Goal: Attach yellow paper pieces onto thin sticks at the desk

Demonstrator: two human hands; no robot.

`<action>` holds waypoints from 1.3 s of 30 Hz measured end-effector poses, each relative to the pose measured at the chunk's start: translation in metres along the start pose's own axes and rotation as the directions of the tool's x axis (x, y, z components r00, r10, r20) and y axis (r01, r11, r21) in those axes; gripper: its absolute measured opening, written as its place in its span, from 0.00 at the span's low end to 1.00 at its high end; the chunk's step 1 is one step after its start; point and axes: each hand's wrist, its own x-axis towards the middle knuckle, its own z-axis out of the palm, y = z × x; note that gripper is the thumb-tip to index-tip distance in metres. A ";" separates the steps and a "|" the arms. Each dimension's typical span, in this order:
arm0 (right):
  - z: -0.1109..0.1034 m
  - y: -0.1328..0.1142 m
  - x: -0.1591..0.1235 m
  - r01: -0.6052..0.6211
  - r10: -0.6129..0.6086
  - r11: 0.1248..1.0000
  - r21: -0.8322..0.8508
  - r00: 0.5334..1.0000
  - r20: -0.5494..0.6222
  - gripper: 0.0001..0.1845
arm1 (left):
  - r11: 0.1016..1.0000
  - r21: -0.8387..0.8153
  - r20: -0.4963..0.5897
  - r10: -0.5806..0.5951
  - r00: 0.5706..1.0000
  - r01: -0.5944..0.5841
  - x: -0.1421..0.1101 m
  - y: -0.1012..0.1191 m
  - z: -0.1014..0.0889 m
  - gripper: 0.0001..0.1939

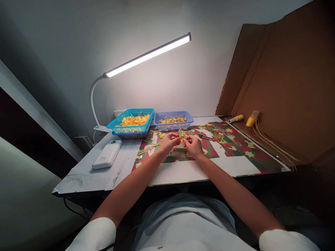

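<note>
Over the patterned mat, my left hand [170,141] and my right hand [193,144] are close together with fingertips pinched. Between them is a small yellow ribbon piece [181,136], with a thin gold loop standing up from it; both hands grip it. Its finer shape is partly hidden by my fingers. Small yellow pieces [160,134] lie just beyond my left hand. Gold cords [148,149] stretch out left of that hand. To the right of my right hand lies a slim tool with pinkish handles [207,138], beside a scatter of thin gold bits [222,138].
A turquoise basket [111,126] of yellow pieces sits stacked at the back left, beside a blue-violet basket [173,127] of gold loops. Left stand a white power bank [107,155] and a clamp lamp [98,128]. Cardboard [282,87] walls the right, near yellow spools [251,120].
</note>
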 end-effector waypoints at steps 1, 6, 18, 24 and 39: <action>0.000 0.001 0.000 -0.005 0.005 1.000 0.002 1.000 0.003 0.09 | 1.000 -0.001 0.006 0.004 1.000 -0.004 0.000 -0.001 0.000 0.22; 0.002 0.007 0.002 -0.018 0.017 0.999 0.031 1.000 0.020 0.11 | 0.999 -0.003 0.008 0.042 0.999 -0.042 0.002 -0.008 -0.002 0.24; 0.005 0.010 0.005 -0.002 -0.001 0.997 0.081 1.000 0.026 0.17 | 0.994 0.062 0.016 0.092 0.996 -0.093 0.003 -0.007 -0.002 0.22; 0.003 0.006 0.002 0.005 -0.007 0.999 0.048 0.999 0.040 0.15 | 0.899 0.303 0.084 0.305 0.949 -0.316 0.001 -0.005 -0.003 0.17; 0.003 0.004 0.000 0.032 -0.032 0.999 -0.006 0.999 0.034 0.11 | 0.917 0.284 0.073 0.272 0.960 -0.281 0.002 -0.006 -0.003 0.14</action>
